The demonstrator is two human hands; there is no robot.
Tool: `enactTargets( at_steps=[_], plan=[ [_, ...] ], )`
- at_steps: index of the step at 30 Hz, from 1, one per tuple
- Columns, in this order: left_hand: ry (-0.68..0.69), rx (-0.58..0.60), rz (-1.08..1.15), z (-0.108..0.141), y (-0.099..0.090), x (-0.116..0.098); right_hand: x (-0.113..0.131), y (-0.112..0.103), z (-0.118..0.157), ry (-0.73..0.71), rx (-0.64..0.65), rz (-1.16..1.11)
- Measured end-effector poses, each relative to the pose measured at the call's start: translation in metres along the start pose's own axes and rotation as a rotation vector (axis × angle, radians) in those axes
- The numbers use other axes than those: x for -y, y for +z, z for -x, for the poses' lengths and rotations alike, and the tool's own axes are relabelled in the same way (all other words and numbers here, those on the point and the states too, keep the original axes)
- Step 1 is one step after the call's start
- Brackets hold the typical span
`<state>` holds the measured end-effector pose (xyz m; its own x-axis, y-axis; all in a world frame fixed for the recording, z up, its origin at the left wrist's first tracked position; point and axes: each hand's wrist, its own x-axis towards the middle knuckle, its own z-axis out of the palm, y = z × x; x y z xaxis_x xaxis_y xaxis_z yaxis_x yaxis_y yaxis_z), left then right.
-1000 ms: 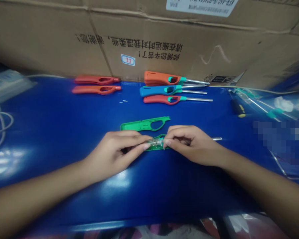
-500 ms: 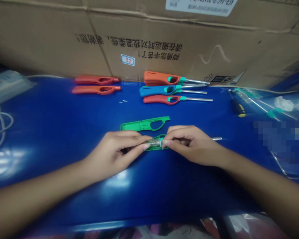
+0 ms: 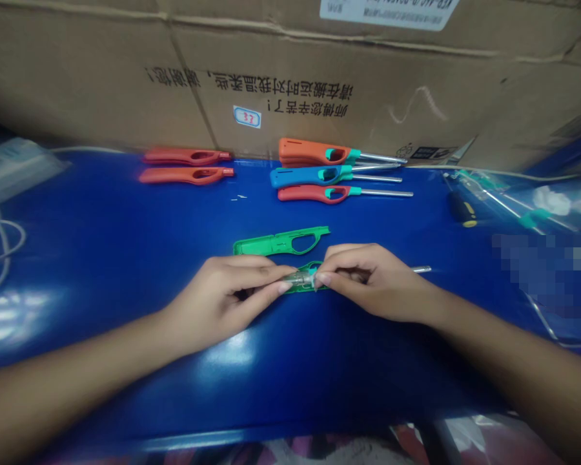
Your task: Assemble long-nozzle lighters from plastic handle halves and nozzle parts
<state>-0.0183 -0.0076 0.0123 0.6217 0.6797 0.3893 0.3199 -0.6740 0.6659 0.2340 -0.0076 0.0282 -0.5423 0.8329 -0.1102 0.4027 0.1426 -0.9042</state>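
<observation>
Blue counter (image 3: 290, 374) takes up most of my feed, super glossy, with light glaring off it in a couple of spots. Next biggest is the cardboard box (image 3: 101, 77) along the far edge, its printing upside down from where I'm watching. Then the bare hands: the left hand (image 3: 220, 287) and the right hand (image 3: 382, 284) face each other mid-counter, fingertips close, each with thumb and fingers drawn into a pinch. Off to the right I've got some clear plastic packaging (image 3: 527, 213) with teal and metal bits showing, kinda smeary on my end so don't ask for details. Behind the hands there's a row of long-nosed lighters (image 3: 295, 176), orange at the back, then blue, then red nearest, metal tubes pointing right. Left of those, two red handles (image 3: 174, 175) lie side by side. Closer in is one green shell half (image 3: 275, 244), hollow side up, just beyond the other green half (image 3: 300, 290), which lies between the hands and partly hidden by them. Smallest stuff last: the left hand is pinching a see-through piece (image 3: 299, 278) at that nearer half (can't tell if it's seated), and the right hand is pinching a tiny whitish part (image 3: 314, 276) right beside it.
</observation>
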Motion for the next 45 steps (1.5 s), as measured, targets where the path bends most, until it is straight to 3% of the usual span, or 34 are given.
enactTargets(
  at_steps=[23, 45],
  plan=[
    [-0.027, -0.060, -0.080, 0.0047, 0.0040, 0.0025, -0.0011, 0.0038, 0.0003, 0.058, -0.076, -0.120],
    [-0.012, -0.043, -0.019, 0.0057, 0.0058, 0.0015, -0.0002, 0.0037, -0.0008, -0.057, -0.061, -0.038]
  ],
)
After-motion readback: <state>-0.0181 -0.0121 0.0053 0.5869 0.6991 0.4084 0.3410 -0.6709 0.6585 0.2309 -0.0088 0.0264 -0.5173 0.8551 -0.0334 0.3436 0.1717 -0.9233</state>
